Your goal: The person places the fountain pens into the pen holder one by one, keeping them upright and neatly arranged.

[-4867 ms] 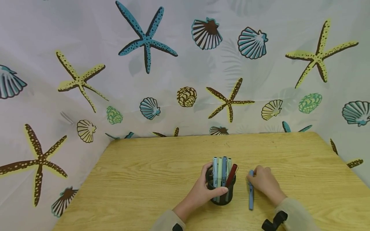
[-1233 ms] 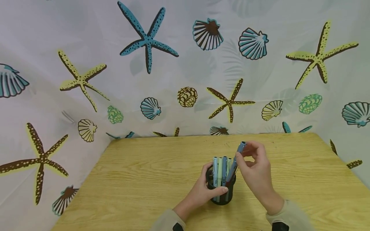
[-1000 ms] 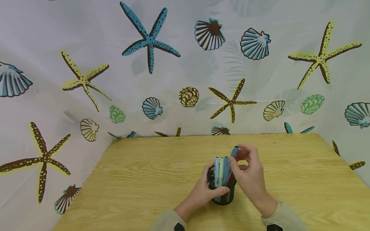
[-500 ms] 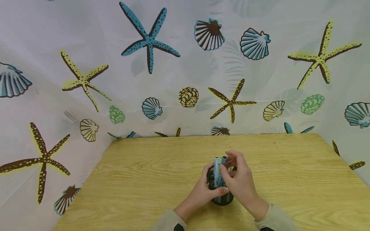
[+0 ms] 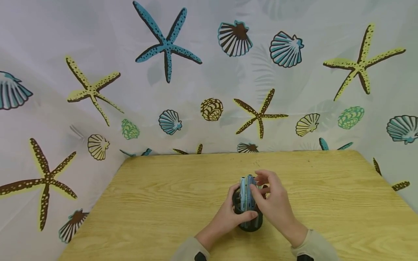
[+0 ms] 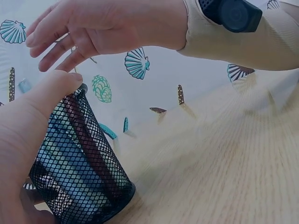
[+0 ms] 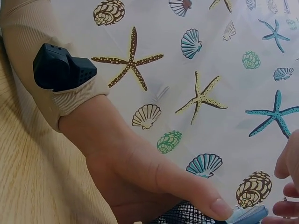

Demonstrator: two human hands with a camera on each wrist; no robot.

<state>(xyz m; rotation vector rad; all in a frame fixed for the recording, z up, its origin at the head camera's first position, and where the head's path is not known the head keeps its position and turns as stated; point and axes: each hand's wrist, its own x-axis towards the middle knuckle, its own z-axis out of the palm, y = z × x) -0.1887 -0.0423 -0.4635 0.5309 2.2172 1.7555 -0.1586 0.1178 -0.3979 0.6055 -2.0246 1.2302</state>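
Note:
My left hand [image 5: 233, 214] grips the black mesh pen holder [image 5: 251, 226], its thumb lying across the near side of the rim. The holder is tilted in the left wrist view, where a dark red pen [image 6: 88, 135] shows through the mesh. Several light blue, blue and green pens stand in the holder, among them a blue pen [image 5: 250, 181] toward the front. My right hand [image 5: 272, 199] is at the right of the pen tops, thumb close beside the blue pen. In the right wrist view its loosely bent fingers [image 7: 285, 191] are just off the pen's end.
The holder is on a wood-grain table [image 5: 163, 203]. A white cloth [image 5: 196, 79] printed with starfish and shells hangs behind and along both sides. Dark cameras are strapped at both wrists, one of them the black wrist camera [image 7: 58, 67] on the right sleeve.
My right hand has picked the blue pen up off the table, carried it left over the holder and lowered it in among the others. The left hand keeps its grip.

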